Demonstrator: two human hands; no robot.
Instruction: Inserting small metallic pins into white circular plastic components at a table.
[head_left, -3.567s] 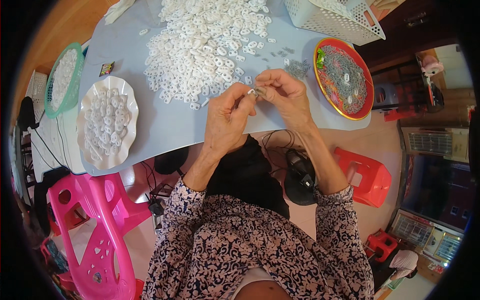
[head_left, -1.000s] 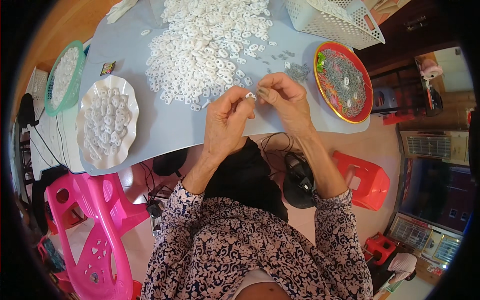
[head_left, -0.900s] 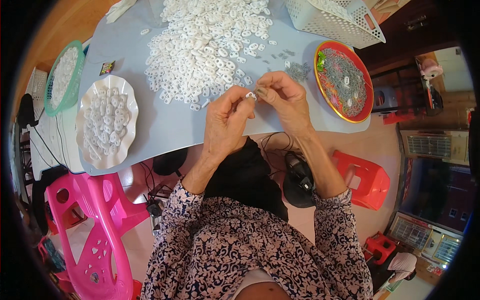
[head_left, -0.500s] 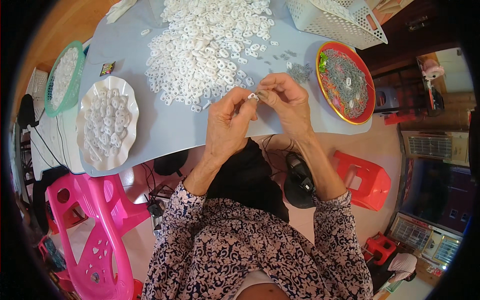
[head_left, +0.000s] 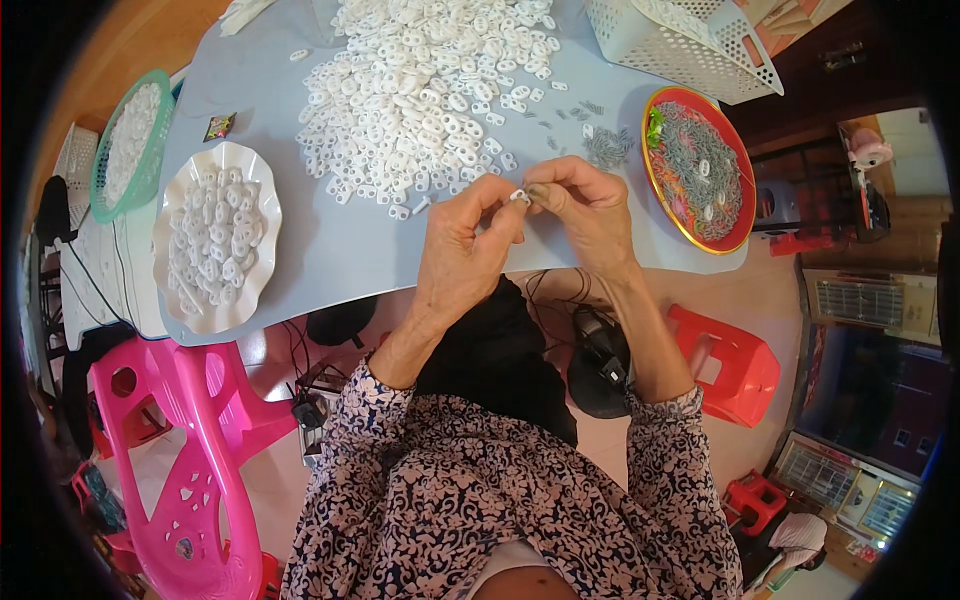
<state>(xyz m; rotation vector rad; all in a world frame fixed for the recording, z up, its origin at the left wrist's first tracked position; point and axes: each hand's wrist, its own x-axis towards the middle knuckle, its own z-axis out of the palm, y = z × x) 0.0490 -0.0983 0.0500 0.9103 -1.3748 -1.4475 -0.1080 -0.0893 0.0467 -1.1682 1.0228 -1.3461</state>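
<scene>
My left hand (head_left: pixel 464 245) pinches a small white oval plastic piece with two holes (head_left: pixel 519 196) between thumb and fingertips, just above the table's near edge. My right hand (head_left: pixel 588 218) meets it there, thumb and forefinger pressed together at the piece's right side; whatever lies between them is too small to make out. Beyond both hands spreads a large heap of like white two-holed pieces (head_left: pixel 410 110). A small pile of grey metal springs (head_left: pixel 606 148) lies beyond my right hand.
On the left stand a scalloped white dish (head_left: pixel 268 235) of white pieces and a green basket (head_left: pixel 166 115). At right are a red gold-rimmed tray (head_left: pixel 748 190) of grey springs and a white perforated basket (head_left: pixel 690 70). Below are a pink chair (head_left: pixel 215 440) and red stool (head_left: pixel 745 365).
The view has shifted slightly, so the table's things sit a little differently in it. Both hands stay together at the white piece, with only small finger movement.
</scene>
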